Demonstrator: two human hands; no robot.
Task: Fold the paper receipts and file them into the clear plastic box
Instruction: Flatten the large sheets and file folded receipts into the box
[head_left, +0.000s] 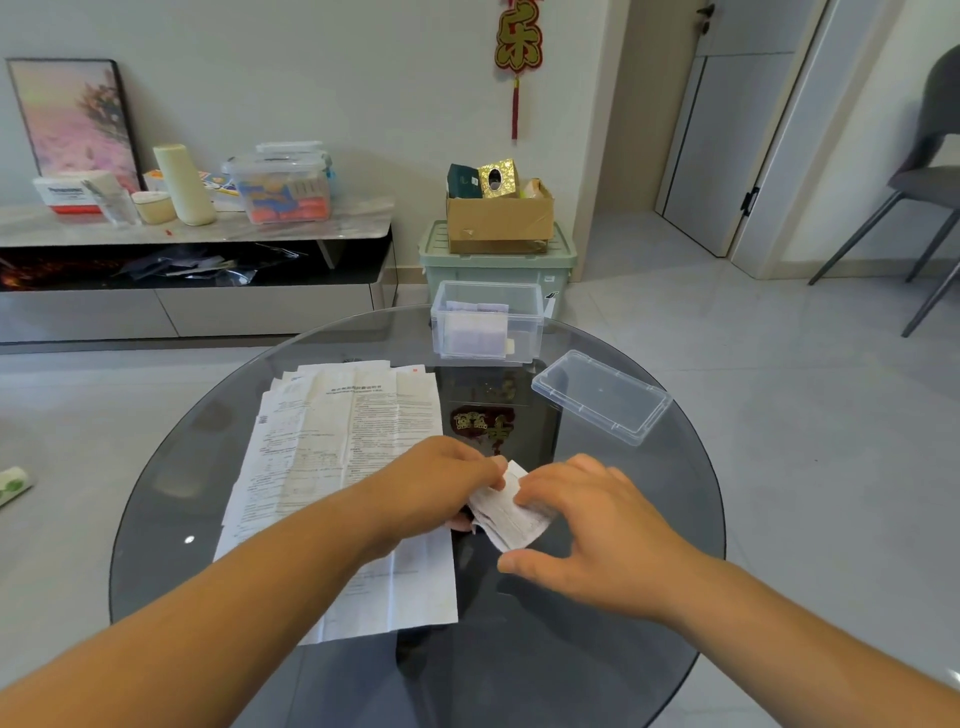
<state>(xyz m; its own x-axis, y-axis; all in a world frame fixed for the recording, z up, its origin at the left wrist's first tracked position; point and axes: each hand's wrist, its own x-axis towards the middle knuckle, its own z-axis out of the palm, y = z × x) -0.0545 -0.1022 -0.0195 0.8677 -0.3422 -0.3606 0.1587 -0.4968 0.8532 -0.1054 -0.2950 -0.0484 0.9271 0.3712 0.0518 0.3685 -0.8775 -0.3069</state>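
Receipt (511, 512) part-folded, low over the glass table (623, 649), long axis roughly near-to-far. I read the left hand (436, 478) as pinching its left edge; the right hand (597, 525) lays fingertips on top, thumb splayed clear, no pinch. Clear plastic box (530, 332) stands straight ahead at the far rim, well apart, with bare glass between. Lid (602, 395) lies right of that path, unfolded sheets (337, 457) left.

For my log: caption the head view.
Left hand and right hand fold a white paper receipt above a round glass table, clear plastic box beyond.
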